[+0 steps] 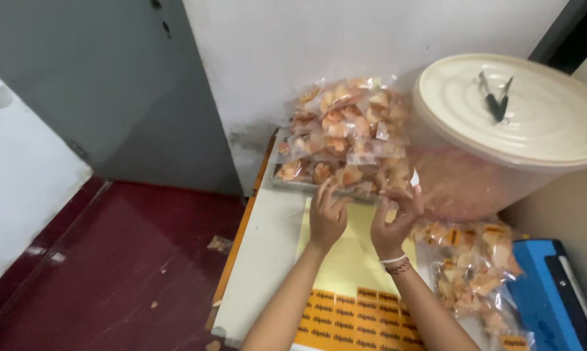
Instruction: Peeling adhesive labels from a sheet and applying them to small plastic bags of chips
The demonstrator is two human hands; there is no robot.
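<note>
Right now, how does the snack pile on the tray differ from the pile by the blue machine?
The tray pile is heaped high on a metal tray, with both hands at its near edge: left hand, right hand. The side pile lies loose and low on the table, untouched. Several side-pile packets show orange labels; the tray pile's show none. Both are clear packets of orange snacks.

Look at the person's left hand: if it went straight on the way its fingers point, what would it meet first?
The left hand points up and away, already at the edge of the metal tray. Going on, it would likely meet the heap of clear snack packets on it; depth is unclear.
</note>
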